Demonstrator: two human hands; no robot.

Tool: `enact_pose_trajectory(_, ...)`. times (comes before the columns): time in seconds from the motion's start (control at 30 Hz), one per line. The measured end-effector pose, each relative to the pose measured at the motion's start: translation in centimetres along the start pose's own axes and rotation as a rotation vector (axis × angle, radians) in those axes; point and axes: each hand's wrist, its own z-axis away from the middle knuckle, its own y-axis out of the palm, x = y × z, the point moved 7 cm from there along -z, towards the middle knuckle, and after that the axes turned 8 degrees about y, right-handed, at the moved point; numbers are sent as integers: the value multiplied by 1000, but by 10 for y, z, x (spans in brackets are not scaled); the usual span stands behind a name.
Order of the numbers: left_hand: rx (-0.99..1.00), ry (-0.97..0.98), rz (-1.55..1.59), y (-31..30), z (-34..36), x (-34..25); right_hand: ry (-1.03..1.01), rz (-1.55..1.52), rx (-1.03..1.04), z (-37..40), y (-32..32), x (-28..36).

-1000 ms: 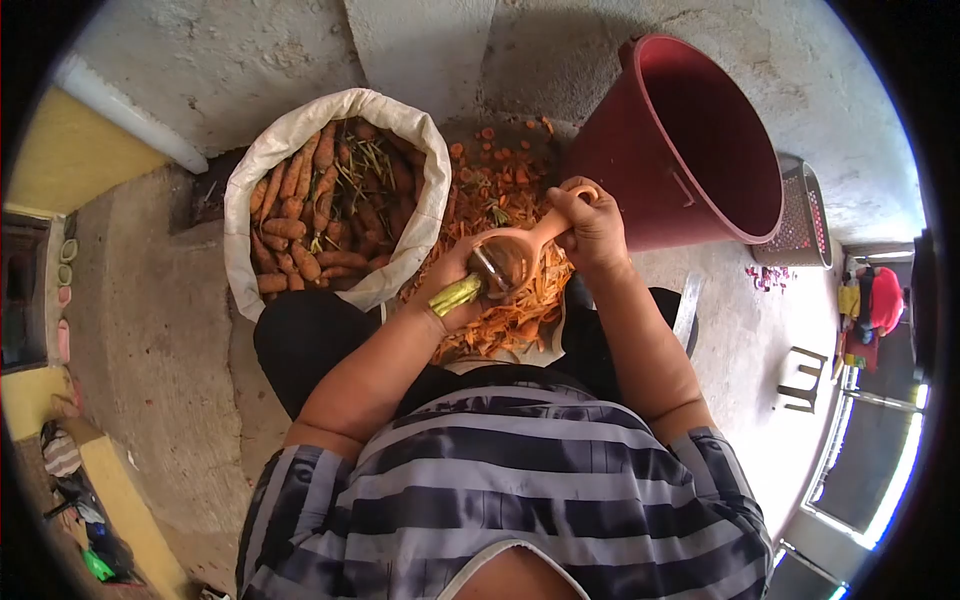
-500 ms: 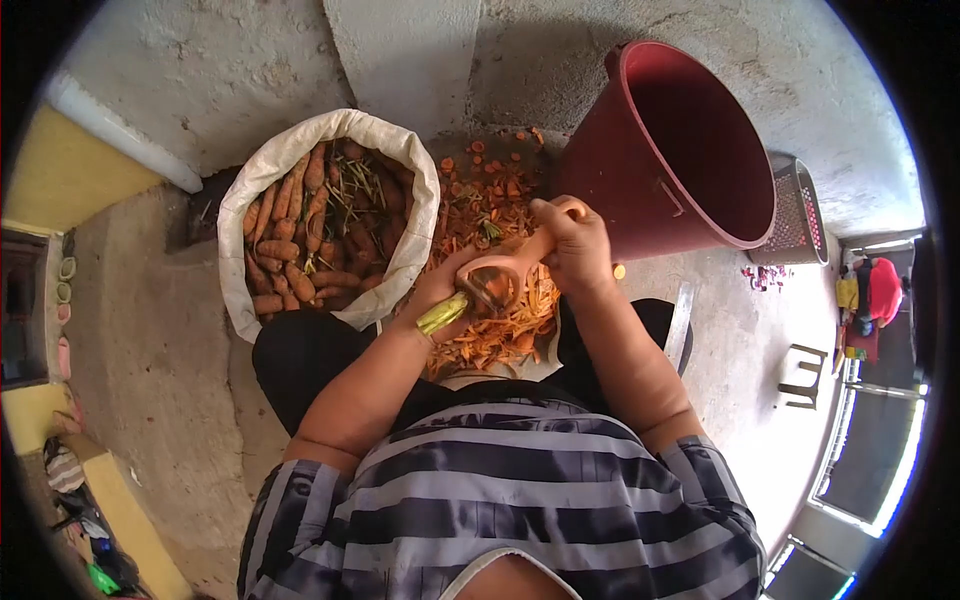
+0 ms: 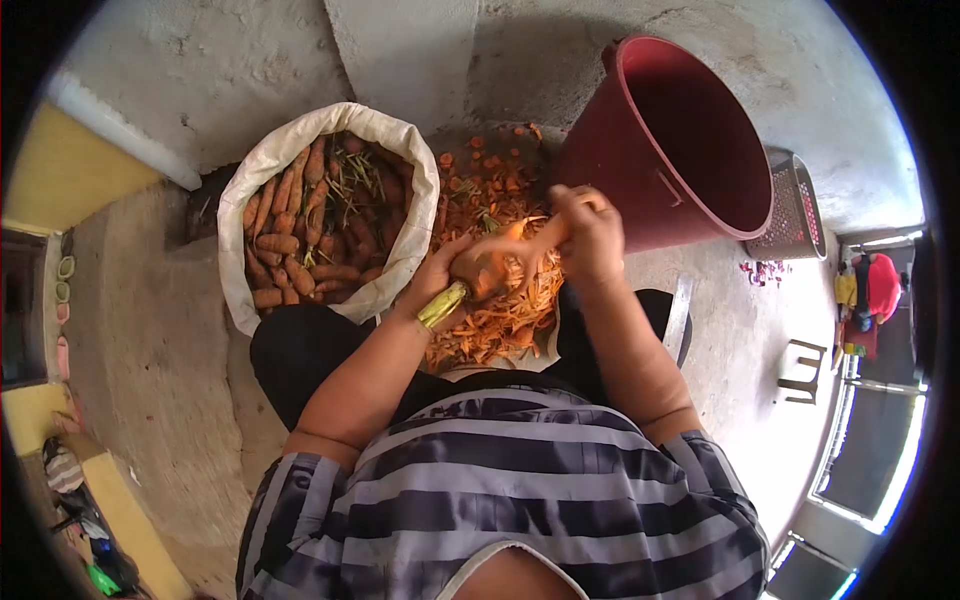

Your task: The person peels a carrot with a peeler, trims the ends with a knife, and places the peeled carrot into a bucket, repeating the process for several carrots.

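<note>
My left hand (image 3: 434,283) is closed round a carrot (image 3: 482,275) whose cut green stem end (image 3: 443,306) points down-left toward my wrist. In my right hand (image 3: 592,238) is the handle of an orange peeler (image 3: 543,240); its head lies over the carrot and is blurred by motion. Beneath both hands spreads a heap of orange peelings (image 3: 500,335). To the left stands an open white sack (image 3: 245,265) full of unpeeled carrots (image 3: 285,245), with some green stems on top.
A large dark red bucket (image 3: 625,190) leans at the upper right, beside a perforated grey basket (image 3: 790,225). A long flat blade (image 3: 679,315) lies by my right knee. Carrot slices (image 3: 492,161) are scattered near the wall. A small stool (image 3: 803,371) stands far right.
The peeler has moved a little up and to the right over the carrot with my right hand. The carrot stays in my left hand.
</note>
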Motion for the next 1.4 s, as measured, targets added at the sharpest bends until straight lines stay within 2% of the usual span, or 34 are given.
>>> enact_pose_trajectory(0.03, -16, 10, -34, -3, -1, 1, 85, 10, 99, 4, 10, -11)
enact_pose_trajectory(0.07, -30, 22, -67, -10, -4, 3, 29, -15, 122, 7, 22, -15)
enact_pose_trajectory(0.13, -41, 85, -113, -10, 0, 2, 89, 64, 97, 2, 24, -22)
enact_pose_trajectory(0.23, 126, 102, -126, 5, 9, 4, 63, 84, 6, -29, 0, -32)
enact_pose_trajectory(0.27, 118, 16, -209, -17, 1, 9, 16, 154, -164, -42, -27, -20)
enact_pose_trajectory(0.3, 114, 17, -203, -16, 2, 9, -98, 192, -285, -72, -68, -20)
enact_pose_trajectory(0.33, 108, 21, -197, -16, 4, 8, -219, 493, -449, -70, -87, 7)
enact_pose_trajectory(0.4, 113, 28, -174, -15, 4, 0, -348, 645, -655, -104, -157, 7)
enact_pose_trajectory(0.43, 119, 31, -144, -13, 3, -3, -266, 445, -682, -85, -149, 19)
enact_pose_trajectory(0.53, 121, 3, -35, -15, -2, -2, -239, 220, -471, -44, -85, 37)
enact_pose_trajectory(0.57, 134, -3, -49, -18, -7, -1, -218, 203, -378, -31, -59, 32)
enact_pose_trajectory(0.63, 153, -26, -80, -20, -11, 5, -118, -18, -88, -16, -20, 0)
enact_pose_trajectory(0.67, 199, -9, -61, -9, -7, 5, -28, 5, -7, -2, -2, -11)
enact_pose_trajectory(0.7, 134, 29, -58, -3, -4, 5, 62, 28, 76, 8, 13, -18)
enact_pose_trajectory(0.77, 2, 108, -46, 1, 1, 4, 46, 55, 92, -3, 16, -26)
enact_pose_trajectory(0.8, 195, 84, -39, -20, -12, 9, 43, 71, 100, -11, 14, -34)
enact_pose_trajectory(0.87, 123, 9, -51, -15, -1, 9, 17, 66, 28, -37, -11, -45)
enact_pose_trajectory(0.9, 92, -27, -58, -10, 3, 8, -158, 157, -125, -60, -45, -33)
enact_pose_trajectory(0.93, 165, -43, -85, -4, 8, 7, -221, 271, -300, -71, -73, -12)
enact_pose_trajectory(0.97, 165, -42, -80, -4, 9, 7, -199, 305, -501, -66, -92, 8)
enact_pose_trajectory(1.0, 164, -41, -79, -3, 10, 6, -278, 313, -611, -98, -149, 0)
enact_pose_trajectory(1.03, 166, -39, -75, -2, 10, 5, -224, 232, -669, -85, -155, 15)
enact_pose_trajectory(1.1, 158, -16, -62, -3, 7, 4, -194, 35, -570, -67, -137, 27)
enact_pose_trajectory(1.17, 167, -32, -39, -5, 2, 5, -182, 92, -418, -43, -91, 29)
enact_pose_trajectory(1.23, 184, -38, -74, -6, -2, 7, -46, -81, -147, -19, -40, 5)
enact_pose_trajectory(1.3, 151, -40, -118, -15, -10, 14, -40, 41, -20, 6, 1, -9)
enact_pose_trajectory(1.37, 161, 172, -342, -12, -6, 8, -5, 190, 56, 9, 17, -17)
enact_pose_trajectory(1.4, 184, 122, -243, -4, -1, 8, 7, 165, 43, -2, 15, -19)
